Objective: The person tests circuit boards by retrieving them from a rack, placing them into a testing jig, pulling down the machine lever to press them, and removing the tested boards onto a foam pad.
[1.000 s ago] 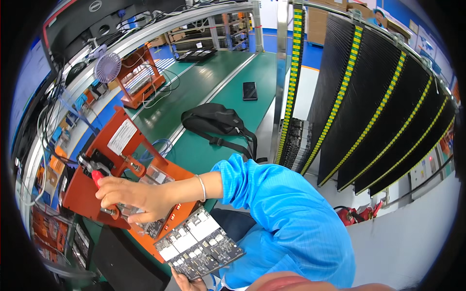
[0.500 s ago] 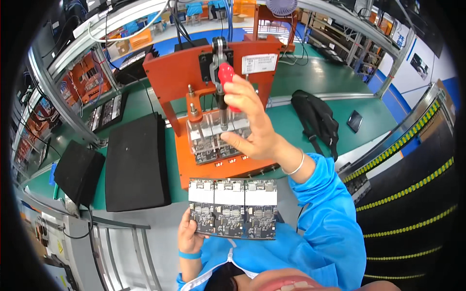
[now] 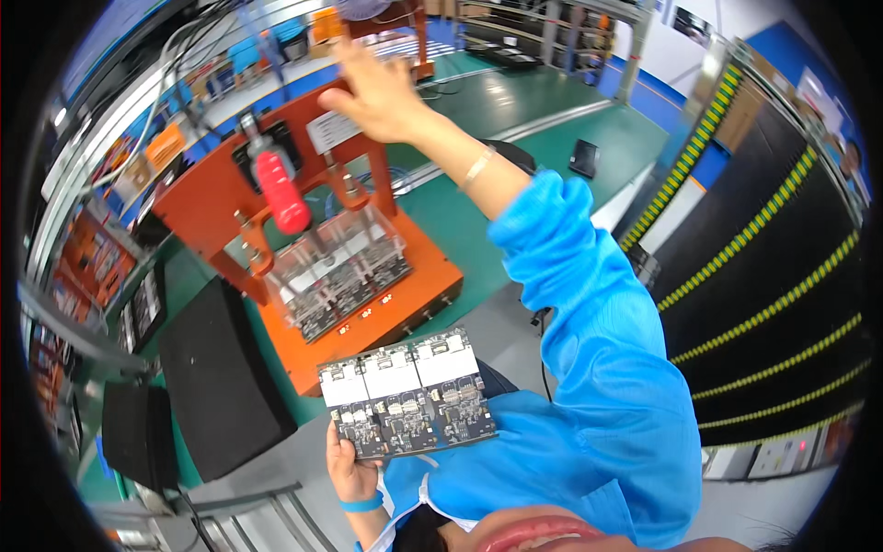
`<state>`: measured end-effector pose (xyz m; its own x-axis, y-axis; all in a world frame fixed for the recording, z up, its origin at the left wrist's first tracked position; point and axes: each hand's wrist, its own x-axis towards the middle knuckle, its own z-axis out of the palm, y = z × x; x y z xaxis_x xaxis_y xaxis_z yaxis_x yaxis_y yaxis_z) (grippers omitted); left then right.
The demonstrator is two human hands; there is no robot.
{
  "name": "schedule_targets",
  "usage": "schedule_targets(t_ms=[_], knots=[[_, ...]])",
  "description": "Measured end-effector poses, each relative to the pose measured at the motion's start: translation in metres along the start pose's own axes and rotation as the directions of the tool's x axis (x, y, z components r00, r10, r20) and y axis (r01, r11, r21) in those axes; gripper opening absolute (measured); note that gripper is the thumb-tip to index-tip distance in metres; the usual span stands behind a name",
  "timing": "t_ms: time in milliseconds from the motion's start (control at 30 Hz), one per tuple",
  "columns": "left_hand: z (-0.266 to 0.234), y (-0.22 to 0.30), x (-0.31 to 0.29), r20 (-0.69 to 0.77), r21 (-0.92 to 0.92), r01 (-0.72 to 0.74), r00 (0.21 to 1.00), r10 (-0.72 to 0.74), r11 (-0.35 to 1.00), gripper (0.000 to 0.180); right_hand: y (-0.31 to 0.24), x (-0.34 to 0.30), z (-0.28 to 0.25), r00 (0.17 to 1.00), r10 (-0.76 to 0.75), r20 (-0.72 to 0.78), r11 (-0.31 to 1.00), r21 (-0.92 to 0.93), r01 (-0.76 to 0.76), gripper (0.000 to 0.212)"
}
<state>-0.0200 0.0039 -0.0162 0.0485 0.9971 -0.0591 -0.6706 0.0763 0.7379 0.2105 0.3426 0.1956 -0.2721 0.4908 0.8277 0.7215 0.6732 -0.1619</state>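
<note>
My left hand point(image 3: 349, 467) grips the lower left corner of a dark circuit board panel point(image 3: 405, 397), made up of three joined boards with white strips across them. The panel is held in front of my body. My right hand point(image 3: 382, 94) is raised with its fingers spread and holds nothing, beyond and to the right of the red clamp handle point(image 3: 280, 193). That handle belongs to an orange test fixture point(image 3: 428, 276). Under the fixture's clear plate point(image 3: 372, 237) lies another circuit board panel point(image 3: 359, 299). Small lit red displays show on the fixture's front edge.
To the left of the fixture lie a large black pad point(image 3: 221, 382) and a smaller black block point(image 3: 138, 437). On the green bench sits a dark phone-like device point(image 3: 584, 158). A black rack with yellow-green strips point(image 3: 754, 293) stands at the right.
My right hand has come off the red handle and moved away from it, opening out. The view has turned to the right. My left hand still holds the panel.
</note>
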Motion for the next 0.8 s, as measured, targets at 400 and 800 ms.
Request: schedule_targets(t_ms=[400, 800], knots=[[-0.001, -0.002, 0.006, -0.005, -0.114, -0.028, 1.0, 0.028, 0.993, 0.054, -0.018, 0.014, -0.046, 0.983, -0.071, 0.17, 0.982, -0.163, 0.099, 0.075], [-0.012, -0.008, -0.001, -0.007, -0.118, 0.013, 1.0, -0.014, 0.993, 0.056, -0.022, 0.07, -0.046, 0.963, -0.093, 0.254, 0.983, -0.131, 0.129, 0.042]])
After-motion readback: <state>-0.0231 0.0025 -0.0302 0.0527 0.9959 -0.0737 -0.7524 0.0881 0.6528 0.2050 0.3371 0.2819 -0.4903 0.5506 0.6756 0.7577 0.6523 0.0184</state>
